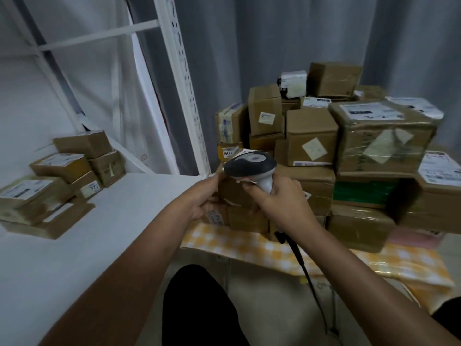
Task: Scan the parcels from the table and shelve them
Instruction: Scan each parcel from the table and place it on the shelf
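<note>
A parcel [237,193], a small brown cardboard box, is held up in front of the person, above the near edge of the counter [249,245] with its yellow checked cloth. The left hand [202,198] grips the box's left side, fingers curled round it. The right hand [282,203] is wrapped tightly round the grey handle of a barcode scanner [250,163], whose dark head sits just over the box top. Its black cable [303,265] hangs down. Behind, stacked boxes [349,146] crowd the counter. To the left, a white shelf [124,208] carries several shelved parcels [62,176].
</note>
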`<state>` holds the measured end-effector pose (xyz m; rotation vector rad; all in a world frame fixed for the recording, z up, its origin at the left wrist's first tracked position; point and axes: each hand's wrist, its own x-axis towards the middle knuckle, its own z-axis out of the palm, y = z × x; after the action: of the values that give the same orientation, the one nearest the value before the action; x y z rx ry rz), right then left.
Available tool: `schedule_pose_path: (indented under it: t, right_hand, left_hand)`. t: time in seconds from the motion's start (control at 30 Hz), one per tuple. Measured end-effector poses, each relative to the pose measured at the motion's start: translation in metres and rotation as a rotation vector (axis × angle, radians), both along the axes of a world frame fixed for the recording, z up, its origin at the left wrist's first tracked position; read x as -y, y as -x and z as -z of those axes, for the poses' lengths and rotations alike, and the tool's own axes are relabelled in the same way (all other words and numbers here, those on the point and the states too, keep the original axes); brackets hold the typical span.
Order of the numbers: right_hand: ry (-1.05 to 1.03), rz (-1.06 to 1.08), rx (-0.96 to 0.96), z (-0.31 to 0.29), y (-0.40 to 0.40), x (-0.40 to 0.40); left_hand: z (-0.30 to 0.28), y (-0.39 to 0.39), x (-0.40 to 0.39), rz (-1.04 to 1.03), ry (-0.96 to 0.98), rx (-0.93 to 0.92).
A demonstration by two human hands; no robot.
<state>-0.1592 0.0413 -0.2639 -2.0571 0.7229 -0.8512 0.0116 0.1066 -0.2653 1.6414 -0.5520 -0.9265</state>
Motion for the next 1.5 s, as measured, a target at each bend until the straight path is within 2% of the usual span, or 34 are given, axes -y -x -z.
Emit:
schedule_pose_path:
  t: [0.2,0.4,0.53,0.67,0.93,1.2,1.5]
  right_hand:
    - [-0.035,-0.031,0.034,-0.008,0.000,0.000]
    - [-0.114,-0.120,0.114,-0.014,-0.007,0.000]
    - [-0.195,-0.160,0.087,-0.008,-0.022,0.001]
    - [-0.253,-0.231,0.056,-0.009,-0.044,-0.006]
    - [-0.347,-0.320,0.051,-0.019,-0.072,-0.024]
    - [-0.391,-0.338,0.111,-0.025,-0.089,-0.033]
    - [-0.443,-0.387,0.164,-0.035,-0.090,-0.038]
  left_hand:
    - [0.003,-0.014,-0.008,-0.036,0.041,-0.041]
    - [0.005,-0.043,-0.052,-0.203,0.327,-0.252]
    - [0.029,-0.059,-0.081,-0.347,0.452,-0.235]
    - [0.050,-0.076,-0.100,-0.400,0.442,-0.178]
    - [0.074,-0.091,-0.115,-0.381,0.431,-0.066]
    - [0.103,-0.100,-0.120,-0.364,0.423,-0.089]
    - [0.105,-0.100,-0.114,-0.358,0.437,-0.076]
